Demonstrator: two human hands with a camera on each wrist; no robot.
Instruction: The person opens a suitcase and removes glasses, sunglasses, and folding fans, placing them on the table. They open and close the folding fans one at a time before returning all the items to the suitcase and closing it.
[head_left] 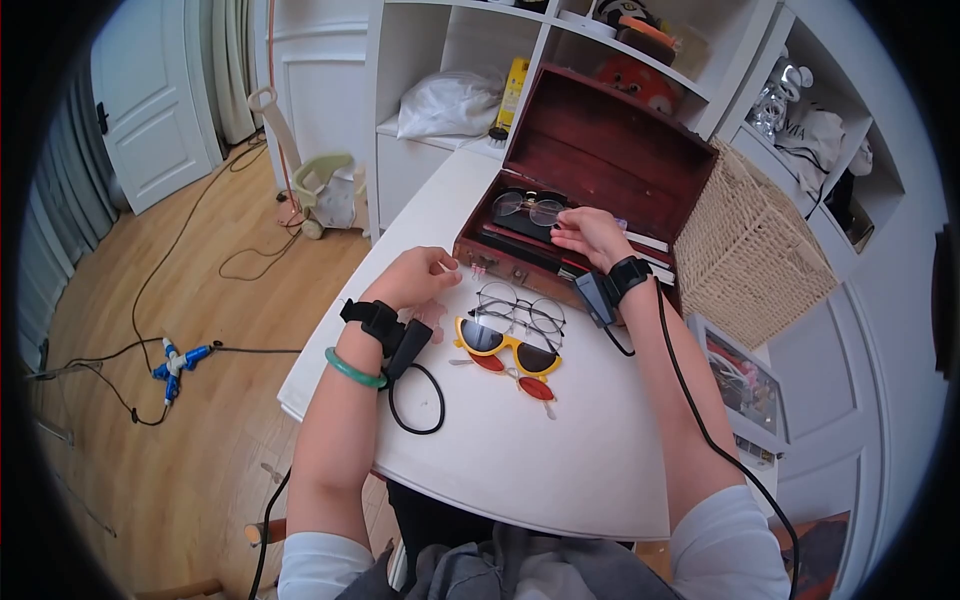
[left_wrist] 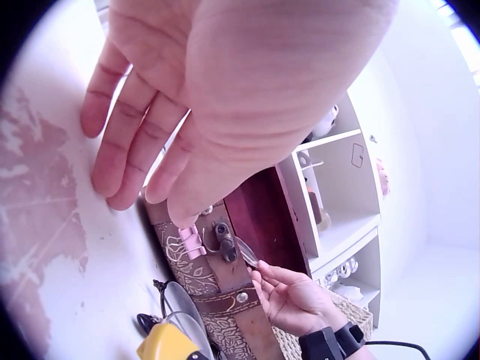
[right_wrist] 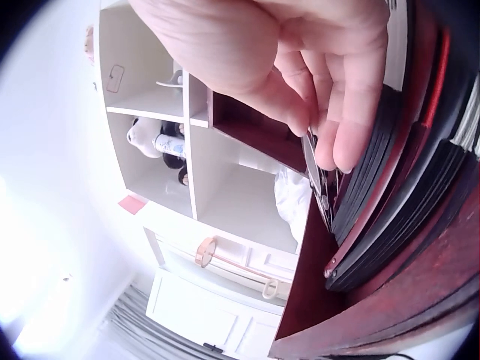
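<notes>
My right hand (head_left: 592,238) pinches a pair of thin-framed round eyeglasses (head_left: 511,204) at one side, inside the open red-brown wooden case (head_left: 640,160). In the right wrist view the eyeglasses (right_wrist: 315,171) show edge-on between thumb and fingers, beside a stack of dark flat things (right_wrist: 367,172). My left hand (head_left: 410,278) is at the table (head_left: 440,450) by the case's front left corner, fingers loosely bent and holding nothing. In front of the case lie round wire eyeglasses (head_left: 515,308), yellow-framed sunglasses (head_left: 484,338) and red-lensed sunglasses (head_left: 536,388).
Small pink clips (left_wrist: 192,243) show by the case's front. A woven basket (head_left: 750,245) stands right of the case, and white shelves (head_left: 415,40) rise behind. A yellow box (head_left: 512,90) and a white plastic bag (head_left: 450,103) sit on a shelf.
</notes>
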